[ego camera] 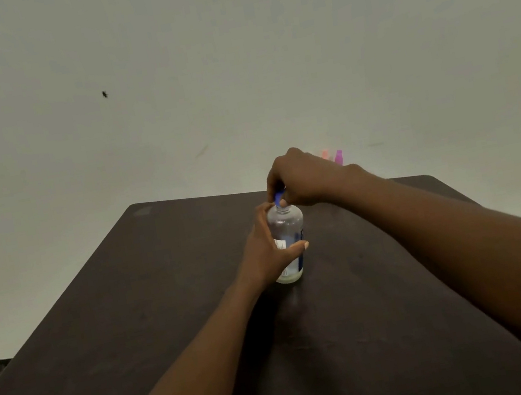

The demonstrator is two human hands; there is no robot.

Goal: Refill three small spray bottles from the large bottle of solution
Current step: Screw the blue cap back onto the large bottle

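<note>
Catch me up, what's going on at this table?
A person is working on the large bottle, which stands upright on the dark table. The left hand holds the bottle's body and the right hand pinches the blue cap at its neck. Whether the cap is loose cannot be told. Behind the right hand, an orange spray top and a pink spray top show. No third small bottle is visible.

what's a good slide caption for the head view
Left hand steadies the large clear bottle on a dark table while the right hand grips its blue cap.
</note>
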